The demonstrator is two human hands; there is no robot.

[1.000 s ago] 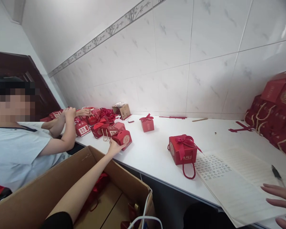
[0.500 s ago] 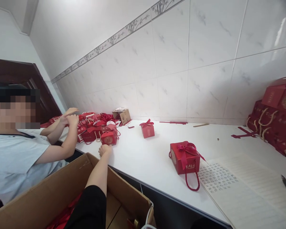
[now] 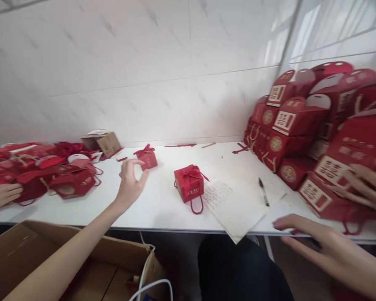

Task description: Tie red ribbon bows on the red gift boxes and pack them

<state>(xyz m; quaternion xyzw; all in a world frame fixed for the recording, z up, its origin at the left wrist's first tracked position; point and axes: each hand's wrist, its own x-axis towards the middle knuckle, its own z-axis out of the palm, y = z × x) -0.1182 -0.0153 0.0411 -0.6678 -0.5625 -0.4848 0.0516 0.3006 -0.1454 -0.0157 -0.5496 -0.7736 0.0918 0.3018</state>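
My left hand (image 3: 131, 182) hovers over the white table with thumb and forefinger apart, holding nothing. Just behind it is a small red gift box (image 3: 149, 160) with a ribbon bow. To its right sits a larger red gift box (image 3: 188, 188), bow on top and a cord handle hanging down its front. Low on the right, my right hand (image 3: 319, 244) is slightly blurred at the table's front edge, fingers stretched out and no object visible in it. Between the larger box and this hand lie a printed sheet (image 3: 238, 209) and a black pen (image 3: 263, 192).
Red boxes (image 3: 293, 117) are stacked at right, where another person's hand (image 3: 368, 186) touches one. At far left a co-worker's hand (image 3: 4, 195) rests by more red boxes (image 3: 72, 182). A small carton (image 3: 103, 143) stands behind; a large cardboard box (image 3: 128, 246) is below the table edge.
The view has swung right. My left hand has come away from the red boxes on the left and moved right. My right hand and another person's hand at the stack now show.
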